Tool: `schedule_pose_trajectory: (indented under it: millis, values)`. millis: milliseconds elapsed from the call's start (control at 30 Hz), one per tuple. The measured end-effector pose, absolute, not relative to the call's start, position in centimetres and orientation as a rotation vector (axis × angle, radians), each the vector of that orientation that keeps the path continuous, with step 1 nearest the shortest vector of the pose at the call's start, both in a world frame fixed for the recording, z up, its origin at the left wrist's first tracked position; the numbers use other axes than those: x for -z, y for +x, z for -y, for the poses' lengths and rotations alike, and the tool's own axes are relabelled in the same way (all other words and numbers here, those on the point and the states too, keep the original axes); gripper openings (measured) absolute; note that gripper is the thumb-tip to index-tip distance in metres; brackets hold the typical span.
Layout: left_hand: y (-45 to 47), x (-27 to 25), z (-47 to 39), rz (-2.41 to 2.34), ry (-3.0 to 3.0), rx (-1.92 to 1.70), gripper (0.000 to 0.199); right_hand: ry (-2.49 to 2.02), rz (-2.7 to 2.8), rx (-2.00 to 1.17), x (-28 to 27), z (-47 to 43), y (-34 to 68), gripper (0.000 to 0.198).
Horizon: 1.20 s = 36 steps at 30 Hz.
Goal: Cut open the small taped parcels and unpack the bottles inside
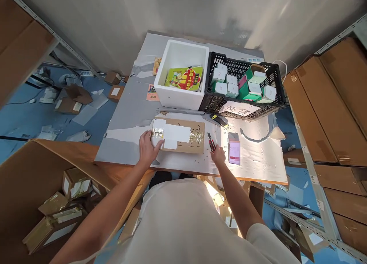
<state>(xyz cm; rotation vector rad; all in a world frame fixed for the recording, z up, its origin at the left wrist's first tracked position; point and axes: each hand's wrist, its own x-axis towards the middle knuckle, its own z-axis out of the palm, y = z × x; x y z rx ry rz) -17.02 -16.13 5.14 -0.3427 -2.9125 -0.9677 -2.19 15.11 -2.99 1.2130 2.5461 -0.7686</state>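
Note:
A flat cardboard box (pixel 183 146) with white labels, clear tape and handwritten marks lies on the table before me. My left hand (pixel 148 146) grips its left end, thumb on top and fingers at the far side. Just right of the box, my right hand (pixel 218 155) is closed around a red and black utility knife (pixel 211 142), whose front end points away from me. A phone with a lit pinkish screen (pixel 234 152) lies to the right of that hand. Behind the knife rests a black and yellow tool (pixel 219 120), its kind unclear.
A white foam box (pixel 180 97) with colourful booklets stands at the back, beside a black plastic crate (pixel 243 110) of small green and white boxes. A large carton (pixel 51 153) holding parcels stands at left. Shelves with brown cartons (pixel 318 114) rise at right.

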Motion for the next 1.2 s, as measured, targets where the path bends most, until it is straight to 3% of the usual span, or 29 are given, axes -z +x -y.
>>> schedule_pose_trajectory:
  millis: [200, 333, 433, 567, 667, 800, 1200]
  values:
    - [-14.1, -3.9, 15.7, 2.833, -0.715, 0.853, 0.041, 1.124, -2.618, 0.9, 2.2, -16.8, -3.1, 0.026]
    - [-13.9, -3.3, 15.5, 2.834, -0.72, 0.814, 0.04, 1.034, -2.841, 1.187, -2.4, -17.9, -5.6, 0.042]
    - [-14.0, -3.3, 15.4, 2.825, -0.73, 0.799, 0.04, 0.523, -2.94, 1.405, -7.2, -16.3, -8.3, 0.051]
    - [-14.1, -3.4, 15.5, 2.819, -0.735, 0.768, 0.039, -0.242, -2.819, 1.007, -11.3, -11.8, -11.9, 0.058]
    - [-14.2, -3.3, 15.7, 2.8, -0.755, 0.757, 0.038, -0.494, -2.717, 0.649, -11.7, -9.0, -14.0, 0.058]
    - [-14.4, -3.2, 15.8, 2.781, -0.783, 0.764, 0.037, -0.554, -2.686, 0.408, -11.1, -7.5, -15.3, 0.065]
    - [-14.7, -3.2, 16.5, 2.769, -0.934, 0.725, 0.04, -0.554, -2.596, 0.101, -13.9, -5.4, -16.4, 0.071]
